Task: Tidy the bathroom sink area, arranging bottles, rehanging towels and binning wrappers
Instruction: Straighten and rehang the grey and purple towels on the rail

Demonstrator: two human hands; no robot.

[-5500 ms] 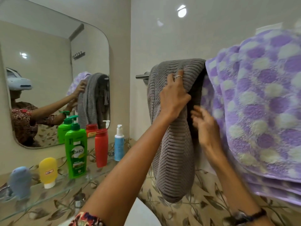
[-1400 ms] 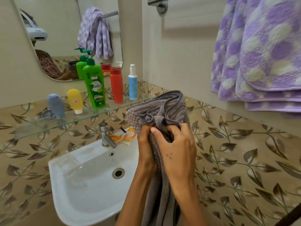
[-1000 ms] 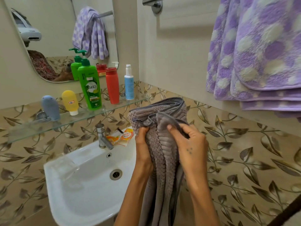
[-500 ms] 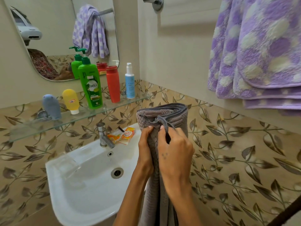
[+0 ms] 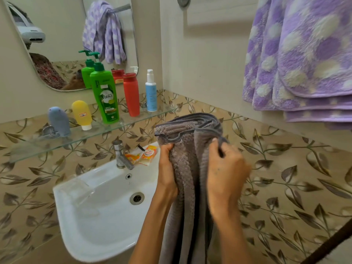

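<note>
Head view, towel: the grey towel [image 5: 190, 168] is off the rail and bunched lengthwise in front of the person, just right of the sink [image 5: 99, 216], its tail dropping out of frame.
Left hand: the left hand [image 5: 168, 168] is clamped round the towel's left fold just under the top, acting, I'd say, as the anchor.
Right hand: the right hand [image 5: 226, 172] pinches the hemmed right edge between closed fingers, likely squaring the layers before rehanging.
Texture: thick ribbed, waffly pile with a smooth stitched border; it slumps in soft rolls at the top, so it should drape easily over a bar.
Rail: only the metal bracket [image 5: 183, 0] shows at the top edge; the space beside the purple spotted towel [image 5: 301, 60] looks free.
Purple towel: fluffy, hanging in stacked folds against the wall.
Shelf: on the glass shelf [image 5: 133, 121] the bottles stand upright in a row: blue-grey tube [image 5: 59, 121], yellow tube [image 5: 82, 114], green pump bottle [image 5: 105, 96], red bottle [image 5: 131, 94], white-and-blue pump bottle [image 5: 151, 92].
Wrappers: orange wrappers [image 5: 144, 154] lie on the sink's back ledge beside the tap [image 5: 121, 155], not yet binned.
</note>
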